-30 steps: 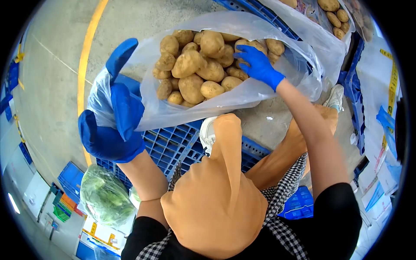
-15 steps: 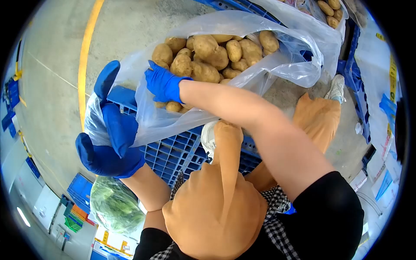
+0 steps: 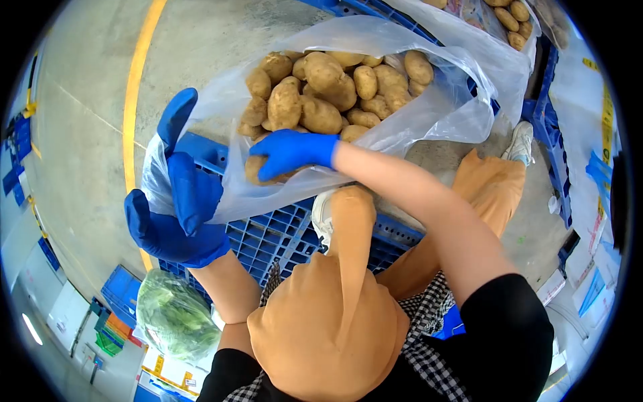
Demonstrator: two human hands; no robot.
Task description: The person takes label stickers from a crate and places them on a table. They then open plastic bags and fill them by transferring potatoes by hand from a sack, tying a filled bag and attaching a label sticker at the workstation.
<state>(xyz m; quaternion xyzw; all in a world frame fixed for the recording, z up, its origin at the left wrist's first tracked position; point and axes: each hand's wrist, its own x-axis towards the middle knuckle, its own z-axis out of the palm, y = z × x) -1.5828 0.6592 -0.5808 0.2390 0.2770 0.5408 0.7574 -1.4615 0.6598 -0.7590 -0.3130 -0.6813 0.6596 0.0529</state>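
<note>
A clear plastic bag (image 3: pixel 442 120) lies open with its mouth wide, full of potatoes (image 3: pixel 321 110). My right hand (image 3: pixel 284 154), in a blue glove, is inside the bag at its near left side, its fingers bent over a potato (image 3: pixel 253 170). Left of the bag, my blue-gloved left hand (image 3: pixel 177 211) has its fingers apart, with clear plastic film (image 3: pixel 156 177) stretched between thumb and fingers. Part of the bag's left edge lies against that hand.
Blue pallets (image 3: pixel 268 234) lie under and beside the bag. A second bag of potatoes (image 3: pixel 509 20) is at the upper right. Leafy greens in plastic (image 3: pixel 174 315) sit at the lower left, near a blue crate (image 3: pixel 122 291). A yellow line (image 3: pixel 134 87) crosses the floor.
My right hand has gone from the right part of the potatoes to the far left, then down to the near left side. My left hand has stayed near the bag's left end.
</note>
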